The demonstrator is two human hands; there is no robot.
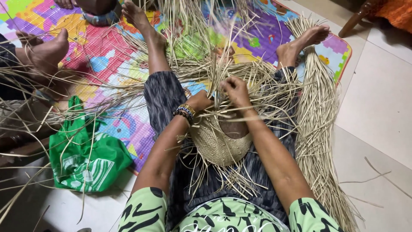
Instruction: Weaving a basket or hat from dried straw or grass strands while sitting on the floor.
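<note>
Mid-weave, the left hand and right hand each pinch straw strips above the half-made woven hat; crossing them tightly looks next.

Both arms reach forward. The left hand and right hand are close together, fingers curled.

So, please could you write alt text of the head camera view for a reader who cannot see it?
A seated person's left hand and right hand grip pale straw strands above a half-woven straw bowl shape in the lap. A colourful mat, a green bag and another person's foot surround them.
</note>
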